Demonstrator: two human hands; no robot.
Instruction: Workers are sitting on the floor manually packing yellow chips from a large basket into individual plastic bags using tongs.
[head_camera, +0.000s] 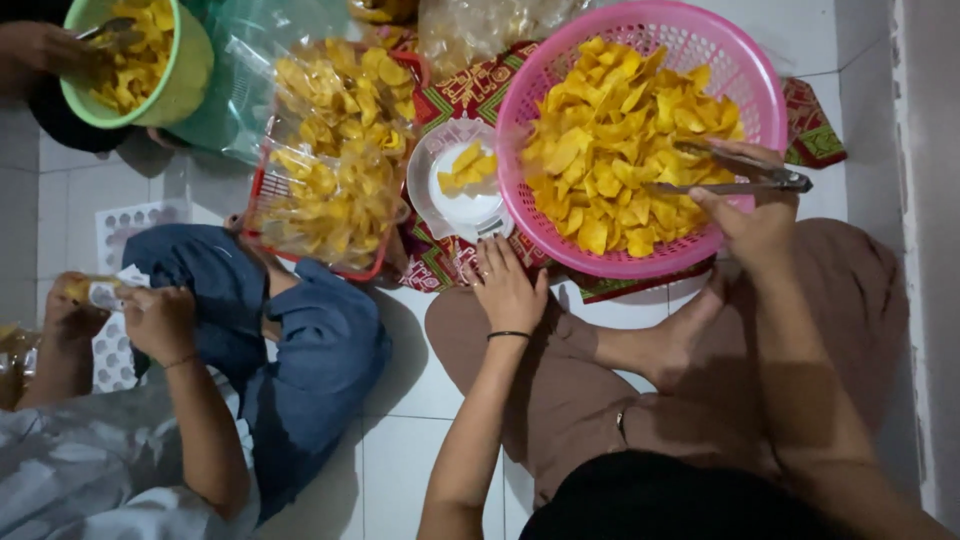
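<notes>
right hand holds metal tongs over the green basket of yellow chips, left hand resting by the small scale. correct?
Not quite: the basket is pink, not green, as the head view shows. The rest stands: the right hand holds the metal tongs over the yellow chips, and the left hand rests by the small scale.

Home floor; white tiles (420, 470); bagged chips (335, 190); patterned mat (470, 90).
</notes>
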